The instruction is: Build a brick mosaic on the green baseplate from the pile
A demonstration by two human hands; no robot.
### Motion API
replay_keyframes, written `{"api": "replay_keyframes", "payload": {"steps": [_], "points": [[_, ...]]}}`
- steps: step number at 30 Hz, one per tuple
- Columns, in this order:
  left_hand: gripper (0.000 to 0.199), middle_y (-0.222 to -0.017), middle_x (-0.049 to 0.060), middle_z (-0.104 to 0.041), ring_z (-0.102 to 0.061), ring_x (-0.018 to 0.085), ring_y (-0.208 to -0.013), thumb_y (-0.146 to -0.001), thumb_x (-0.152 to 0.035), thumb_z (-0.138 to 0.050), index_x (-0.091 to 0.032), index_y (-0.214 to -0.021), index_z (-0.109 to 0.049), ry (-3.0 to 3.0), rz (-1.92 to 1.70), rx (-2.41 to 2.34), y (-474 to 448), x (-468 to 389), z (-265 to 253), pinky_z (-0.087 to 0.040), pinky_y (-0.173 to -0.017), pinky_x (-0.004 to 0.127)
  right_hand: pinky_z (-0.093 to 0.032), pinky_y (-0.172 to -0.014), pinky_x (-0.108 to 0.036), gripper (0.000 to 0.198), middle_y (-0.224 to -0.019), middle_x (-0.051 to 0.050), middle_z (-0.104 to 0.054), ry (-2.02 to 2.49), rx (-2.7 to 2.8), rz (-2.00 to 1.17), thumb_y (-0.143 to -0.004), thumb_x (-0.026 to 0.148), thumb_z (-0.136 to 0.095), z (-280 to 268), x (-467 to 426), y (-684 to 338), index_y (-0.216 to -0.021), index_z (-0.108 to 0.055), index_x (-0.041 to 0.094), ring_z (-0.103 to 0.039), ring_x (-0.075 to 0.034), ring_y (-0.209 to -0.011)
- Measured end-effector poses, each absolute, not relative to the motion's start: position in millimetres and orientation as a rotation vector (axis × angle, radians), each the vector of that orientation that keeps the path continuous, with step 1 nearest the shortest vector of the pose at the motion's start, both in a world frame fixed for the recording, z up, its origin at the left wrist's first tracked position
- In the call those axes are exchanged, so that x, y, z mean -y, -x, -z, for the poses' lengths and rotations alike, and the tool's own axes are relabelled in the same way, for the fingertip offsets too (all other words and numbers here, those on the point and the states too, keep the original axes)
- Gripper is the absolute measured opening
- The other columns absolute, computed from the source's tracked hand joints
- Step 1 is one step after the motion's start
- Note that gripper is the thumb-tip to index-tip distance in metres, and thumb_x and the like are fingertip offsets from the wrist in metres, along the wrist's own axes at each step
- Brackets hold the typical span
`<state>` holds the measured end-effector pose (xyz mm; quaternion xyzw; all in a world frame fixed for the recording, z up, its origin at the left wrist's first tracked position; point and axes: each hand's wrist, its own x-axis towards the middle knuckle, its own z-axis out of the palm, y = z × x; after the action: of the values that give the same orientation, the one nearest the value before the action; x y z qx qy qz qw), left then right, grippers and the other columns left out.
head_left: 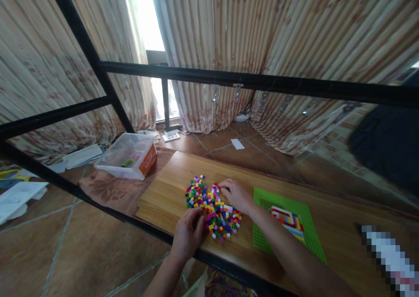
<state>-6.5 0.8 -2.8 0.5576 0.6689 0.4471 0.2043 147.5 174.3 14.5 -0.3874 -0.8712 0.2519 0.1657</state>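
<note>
A pile of small colourful toy bricks (225, 227) lies spread on the wooden tabletop. My left hand (188, 231) is at the near left edge of the pile, its fingers closed on a magenta strip of toy bricks (210, 216) that sticks out past the fingertips. On the far right side of the pile, my right hand (237, 195) has its fingers bent together, touching the bricks; whatever is between them is too small to make out. Under and beyond my right forearm lies a green baseplate (312, 218), bearing a striped multicoloured block of bricks (288, 220) partly hidden by the arm.
A clear plastic box (114, 157) with an orange label and a few pieces inside stands on the floor mat beyond the table's left end. Black metal bars (196, 73) run across the view. A white paper (237, 144) lies on the tiles before the curtains (222, 35).
</note>
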Motion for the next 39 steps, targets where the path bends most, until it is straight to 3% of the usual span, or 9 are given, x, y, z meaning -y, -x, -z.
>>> {"api": "replay_keyframes", "payload": {"steps": [11, 20, 26, 32, 35, 39], "points": [[0.023, -0.088, 0.005, -0.067, -0.065, 0.017, -0.076, -0.089, -0.035, -0.054, -0.018, -0.102, -0.063, -1.554, -1.226, -1.859, 9, 0, 7, -0.053, -0.071, 0.03, -0.039, -0.092, -0.031, 0.023, -0.107, -0.008, -0.066, 1.112, 2.469, -0.649, -0.087, 0.02, -0.055, -17, -173, -136, -0.106, -0.069, 0.018, -0.056, -0.019, -0.101], [0.024, -0.086, 0.005, -0.069, -0.066, 0.018, -0.075, -0.087, -0.034, -0.055, -0.018, -0.103, -0.064, -1.56, -1.25, -1.857, 10, -1, 7, -0.054, -0.068, 0.029, -0.039, -0.088, -0.033, 0.014, -0.094, -0.006, -0.062, 1.095, 2.343, -0.531, -0.087, 0.021, -0.059, -17, -161, -112, -0.082, -0.072, 0.021, -0.05, -0.02, -0.094], [0.027, -0.094, 0.007, -0.072, -0.069, 0.021, -0.083, -0.085, -0.038, -0.059, -0.018, -0.101, -0.066, -1.511, -1.263, -1.85, 13, -1, 10, -0.056, -0.074, 0.032, -0.042, -0.077, -0.029, 0.016, -0.084, -0.002, -0.063, 1.111, 2.006, -0.811, -0.09, 0.019, -0.053, -39, -113, -132, -0.087, -0.069, 0.019, -0.056, -0.015, -0.08], [0.039, -0.092, 0.007, -0.072, -0.07, 0.021, -0.08, -0.082, -0.044, -0.062, -0.017, -0.11, -0.062, -1.384, -1.382, -1.769, 15, 1, 15, -0.058, -0.073, 0.033, -0.044, -0.072, -0.025, 0.017, -0.085, -0.001, -0.066, 1.132, 1.813, -1.147, -0.09, 0.023, -0.052, -38, -37, -174, -0.093, -0.069, 0.022, -0.06, -0.014, -0.079], [0.045, -0.095, 0.008, -0.071, -0.07, 0.022, -0.083, -0.079, -0.049, -0.065, -0.017, -0.111, -0.061, -1.345, -1.471, -1.763, 15, 3, 15, -0.059, -0.074, 0.033, -0.045, -0.075, -0.025, 0.02, -0.09, -0.003, -0.068, 1.169, 1.775, -1.142, -0.09, 0.023, -0.052, -29, -12, -196, -0.099, -0.07, 0.023, -0.062, -0.014, -0.083], [0.054, -0.094, 0.005, -0.071, -0.069, 0.021, -0.078, -0.073, -0.059, -0.066, -0.02, -0.111, -0.063, -1.425, -1.576, -1.806, -1, 10, 5, -0.06, -0.07, 0.031, -0.045, -0.07, -0.023, 0.019, -0.083, -0.002, -0.068, 1.161, 1.788, -1.044, -0.085, 0.02, -0.055, -23, 2, -218, -0.094, -0.071, 0.023, -0.063, -0.014, -0.079]]}}
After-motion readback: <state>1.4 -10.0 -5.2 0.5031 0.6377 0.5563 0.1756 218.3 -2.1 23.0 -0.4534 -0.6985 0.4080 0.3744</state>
